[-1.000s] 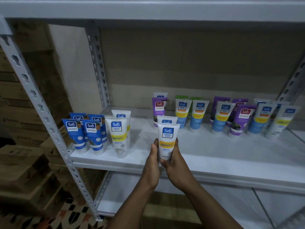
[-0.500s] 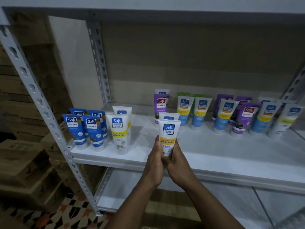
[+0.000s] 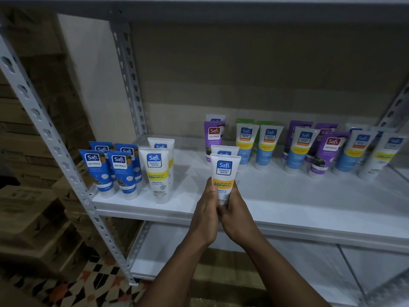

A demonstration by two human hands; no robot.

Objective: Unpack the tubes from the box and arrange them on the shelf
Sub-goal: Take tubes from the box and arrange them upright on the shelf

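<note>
Gripping two upright white tubes (image 3: 224, 173), one behind the other, with left hand (image 3: 205, 216) and right hand (image 3: 238, 216), fingers (image 3: 211, 188) curled round their lower ends, over the shelf (image 3: 276, 202) front. Standing on shelf: blue tubes (image 3: 106, 171) and white pair (image 3: 156, 173) at 9 o'clock; purple, green, blue-white row (image 3: 296, 149) at 2 o'clock.
</note>
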